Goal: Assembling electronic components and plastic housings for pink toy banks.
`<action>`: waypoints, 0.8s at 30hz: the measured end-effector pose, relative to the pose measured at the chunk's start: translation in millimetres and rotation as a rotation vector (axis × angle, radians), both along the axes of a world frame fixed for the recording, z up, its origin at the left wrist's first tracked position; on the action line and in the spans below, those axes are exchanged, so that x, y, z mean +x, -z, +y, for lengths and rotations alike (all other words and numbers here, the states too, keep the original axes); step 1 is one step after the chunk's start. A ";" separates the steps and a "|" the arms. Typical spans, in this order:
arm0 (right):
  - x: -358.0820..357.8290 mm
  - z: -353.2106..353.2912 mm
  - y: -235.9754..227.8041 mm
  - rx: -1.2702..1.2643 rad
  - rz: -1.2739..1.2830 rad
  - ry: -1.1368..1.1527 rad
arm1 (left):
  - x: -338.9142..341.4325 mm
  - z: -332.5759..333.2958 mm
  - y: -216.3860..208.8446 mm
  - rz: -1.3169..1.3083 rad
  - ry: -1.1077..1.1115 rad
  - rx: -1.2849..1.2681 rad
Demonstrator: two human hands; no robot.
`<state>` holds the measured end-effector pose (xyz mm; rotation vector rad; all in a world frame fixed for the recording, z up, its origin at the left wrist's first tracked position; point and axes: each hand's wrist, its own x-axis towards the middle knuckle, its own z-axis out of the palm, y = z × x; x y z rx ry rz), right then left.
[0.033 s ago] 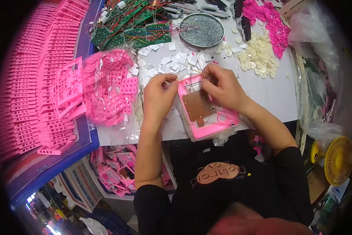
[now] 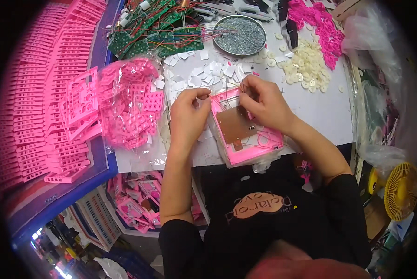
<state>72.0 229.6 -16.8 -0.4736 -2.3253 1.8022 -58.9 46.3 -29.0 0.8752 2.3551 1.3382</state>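
Note:
A pink plastic casing (image 2: 245, 156) lies on a clear wrapped bundle at the table's near edge, its hollow inside facing up. Set in it is a brown circuit board (image 2: 234, 124), and thin wires (image 2: 264, 138) loop at its lower right. My left hand (image 2: 189, 114) is closed at the casing's upper left corner; whatever its fingertips pinch is too small to make out. Over the upper right corner, my right hand (image 2: 269, 103) pinches a thin wire between thumb and forefinger. Its curled fingers hide part of the casing's right edge.
Beyond my hands lie white paper pieces (image 2: 213, 72), a round tin of small metal parts (image 2: 239, 36) and green circuit boards (image 2: 180, 42). Cream discs (image 2: 310, 65) are heaped right. A bag of pink parts (image 2: 129, 107) and stacked pink casings (image 2: 64, 93) stand left; a yellow fan (image 2: 402, 191) is lower right.

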 end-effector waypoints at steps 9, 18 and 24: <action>4.3 4.9 8.3 -0.047 -0.014 0.046 | 29.8 -12.3 -18.7 0.435 0.021 -0.439; 3.7 4.6 5.4 -0.329 -0.037 0.043 | 25.4 22.5 -10.1 0.611 -0.003 -0.039; 15.8 -0.8 4.6 0.837 0.324 -0.487 | 39.8 14.0 5.9 0.309 0.095 0.194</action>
